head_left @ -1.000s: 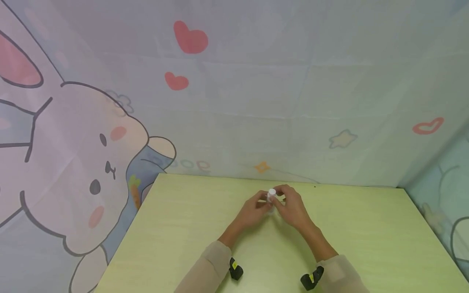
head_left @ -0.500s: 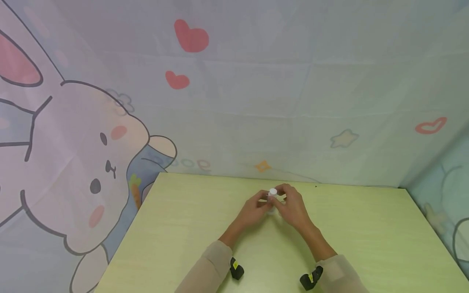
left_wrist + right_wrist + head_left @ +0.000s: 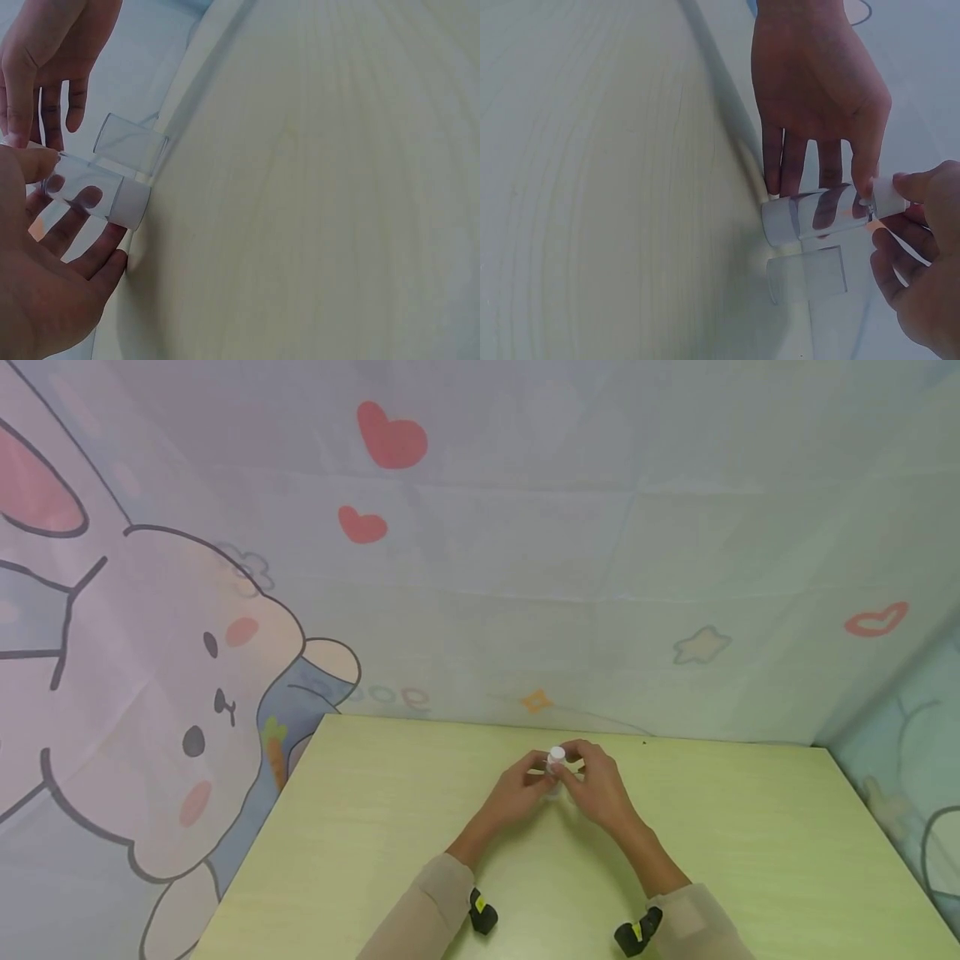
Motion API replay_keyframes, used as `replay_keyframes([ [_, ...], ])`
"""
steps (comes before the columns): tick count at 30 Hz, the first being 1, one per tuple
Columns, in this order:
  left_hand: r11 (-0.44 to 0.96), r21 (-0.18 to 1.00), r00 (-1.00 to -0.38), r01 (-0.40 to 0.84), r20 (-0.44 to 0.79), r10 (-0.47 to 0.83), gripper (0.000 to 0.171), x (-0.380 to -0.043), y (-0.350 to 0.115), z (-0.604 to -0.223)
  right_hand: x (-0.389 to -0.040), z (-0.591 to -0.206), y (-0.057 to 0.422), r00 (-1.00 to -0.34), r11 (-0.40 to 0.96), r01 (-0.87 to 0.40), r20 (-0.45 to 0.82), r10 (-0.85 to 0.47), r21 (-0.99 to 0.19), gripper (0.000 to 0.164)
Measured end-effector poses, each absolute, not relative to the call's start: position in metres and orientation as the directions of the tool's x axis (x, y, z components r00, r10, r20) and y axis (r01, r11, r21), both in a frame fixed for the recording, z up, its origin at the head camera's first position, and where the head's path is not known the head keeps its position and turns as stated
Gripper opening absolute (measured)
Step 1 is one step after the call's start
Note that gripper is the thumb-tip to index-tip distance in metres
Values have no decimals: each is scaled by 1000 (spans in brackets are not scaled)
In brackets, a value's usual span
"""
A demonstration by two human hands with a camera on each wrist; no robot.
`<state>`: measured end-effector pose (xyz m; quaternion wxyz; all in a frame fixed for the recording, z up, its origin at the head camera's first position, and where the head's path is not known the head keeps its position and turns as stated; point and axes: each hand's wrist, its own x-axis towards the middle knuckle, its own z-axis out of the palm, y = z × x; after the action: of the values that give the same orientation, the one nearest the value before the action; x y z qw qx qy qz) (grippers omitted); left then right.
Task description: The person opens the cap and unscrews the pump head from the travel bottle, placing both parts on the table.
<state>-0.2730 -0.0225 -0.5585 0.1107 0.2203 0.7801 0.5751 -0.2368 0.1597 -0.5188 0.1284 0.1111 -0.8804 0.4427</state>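
A small clear bottle with a white base stands upright on the table, between both hands in the head view. My left hand grips its clear body, thumb on one side and fingers round the other. At its top, my right hand pinches the white cap between thumb and fingers. Both wrist views show a separate clear cylinder, like a small transparent cup or cover, beside the bottle and apart from it. Fingers partly hide the bottle's neck.
The pale yellow-green table ends at a fabric backdrop printed with a rabbit and hearts. A black wrist camera sits at the left sleeve, another black wrist camera at the right.
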Motion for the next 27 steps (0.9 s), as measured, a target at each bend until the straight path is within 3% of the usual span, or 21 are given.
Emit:
replay_keyframes([
  [9, 246, 947, -876, 205, 65, 477, 31, -274, -22, -559, -237, -521, 160, -922, 581, -360, 373, -102, -730, 31],
  [19, 242, 945, -871, 221, 79, 485, 32, -275, -23, -561, -240, -519, 157, -951, 586, -274, 307, -45, -763, 34],
  [27, 249, 939, -872, 236, 92, 481, 31, -277, -22, -563, -240, -520, 158, -944, 591, -295, 324, -61, -751, 33],
])
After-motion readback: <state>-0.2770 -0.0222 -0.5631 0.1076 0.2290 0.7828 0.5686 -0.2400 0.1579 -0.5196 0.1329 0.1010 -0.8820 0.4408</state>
